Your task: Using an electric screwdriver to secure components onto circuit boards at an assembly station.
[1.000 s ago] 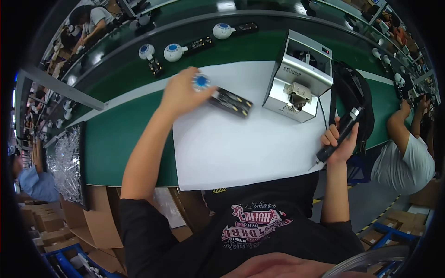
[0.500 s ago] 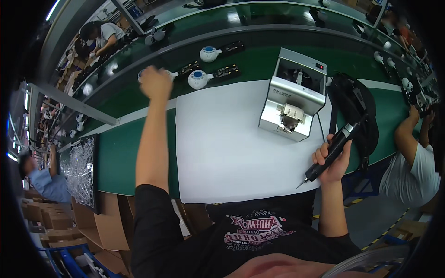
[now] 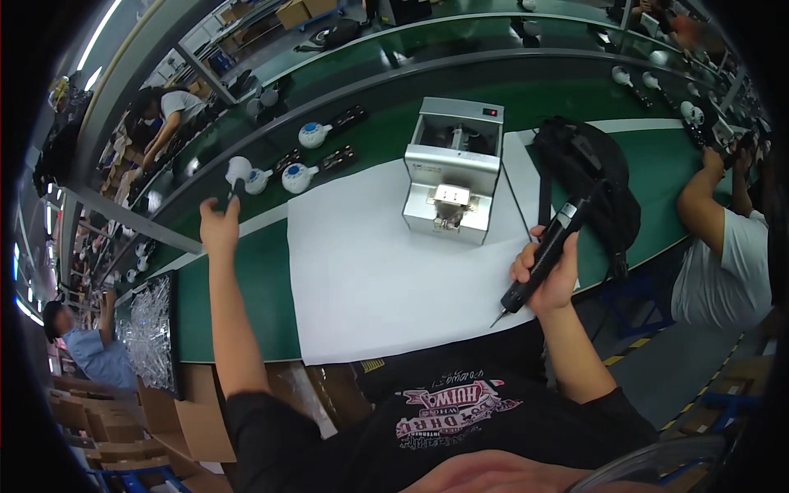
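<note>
My left hand (image 3: 220,228) reaches out at the far left. Its fingers close on the short dark handle of a white, round-headed device (image 3: 238,170), with the plain white side of its head showing. Just beside that head lies a similar device with a blue-marked face (image 3: 256,181). Two more such devices, one nearer (image 3: 297,177) and one farther (image 3: 313,135), lie to the right with their dark strips pointing away. In my right hand (image 3: 549,275) is a black pen-shaped electric screwdriver (image 3: 542,261), its thin bit pointing down and left over the white sheet's front edge.
A silver screw-feeder machine (image 3: 454,177) stands on the white sheet (image 3: 370,279). A black bag (image 3: 592,177) lies to its right. On the left is a dark tray of clear plastic bags (image 3: 152,329). A co-worker (image 3: 723,246) sits at right; cardboard boxes (image 3: 193,415) stand below left.
My left hand has come back toward me, and a white device now shows plain side up at its fingertips. The right hand still holds the screwdriver. The whole view has shifted.
</note>
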A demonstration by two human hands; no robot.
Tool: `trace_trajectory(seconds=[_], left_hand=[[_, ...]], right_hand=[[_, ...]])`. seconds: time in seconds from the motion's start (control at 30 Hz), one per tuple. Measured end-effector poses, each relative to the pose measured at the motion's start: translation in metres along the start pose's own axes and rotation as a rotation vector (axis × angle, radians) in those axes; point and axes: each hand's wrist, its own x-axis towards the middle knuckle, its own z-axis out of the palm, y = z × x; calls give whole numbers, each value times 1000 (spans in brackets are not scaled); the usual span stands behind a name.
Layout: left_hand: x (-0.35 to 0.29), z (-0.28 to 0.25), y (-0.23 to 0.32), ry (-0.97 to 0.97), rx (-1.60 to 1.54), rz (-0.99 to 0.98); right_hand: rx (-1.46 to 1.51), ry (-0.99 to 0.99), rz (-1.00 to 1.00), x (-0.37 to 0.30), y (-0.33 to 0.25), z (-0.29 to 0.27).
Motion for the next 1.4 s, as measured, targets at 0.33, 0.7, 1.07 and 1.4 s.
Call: trace_trajectory(seconds=[0.33, 0.7, 1.07, 1.4], left_hand=[[-218, -39, 123, -445, -59, 306], [-129, 70, 111, -898, -709, 756], [-170, 48, 129, -792, -470, 671], [-170, 71, 117, -663, -664, 848]], right_hand=[[38, 48, 102, 4, -2, 7], [160, -538, 58, -27, -34, 47], [-490, -606, -590, 19, -7, 162], [-956, -354, -849, 51, 50, 169]])
